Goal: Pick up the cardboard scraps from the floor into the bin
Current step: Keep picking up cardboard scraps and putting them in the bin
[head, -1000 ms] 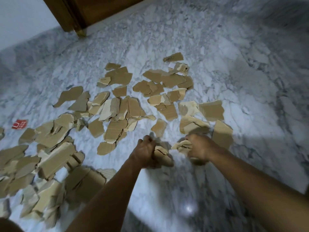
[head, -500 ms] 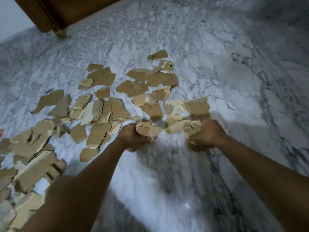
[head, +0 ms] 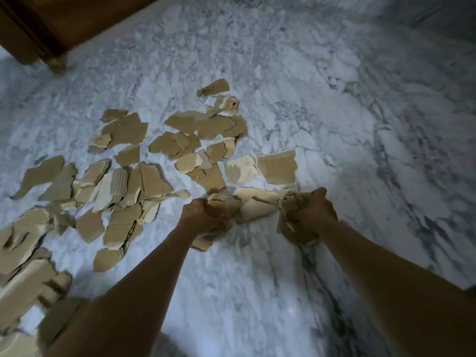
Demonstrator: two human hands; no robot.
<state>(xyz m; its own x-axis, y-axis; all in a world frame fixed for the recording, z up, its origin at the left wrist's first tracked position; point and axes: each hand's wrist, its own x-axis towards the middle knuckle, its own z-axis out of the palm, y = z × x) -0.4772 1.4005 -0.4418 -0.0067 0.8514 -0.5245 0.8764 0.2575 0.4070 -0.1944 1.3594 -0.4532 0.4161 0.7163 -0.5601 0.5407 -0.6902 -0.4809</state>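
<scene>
Cardboard scraps (head: pixel 152 180), one with printed symbols (head: pixel 231 104)

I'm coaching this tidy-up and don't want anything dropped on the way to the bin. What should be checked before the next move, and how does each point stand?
1. Grip of left hand on its scraps: ok, fingers curled round a wad.
2. Grip of right hand on its scraps: ok.
3. Nothing about to slip: cannot tell; one piece hangs below the left hand.
4. Bin in sight: not ok; none in view.
5. Floor cleared: not ok; many loose scraps lie ahead and to the left.
</scene>
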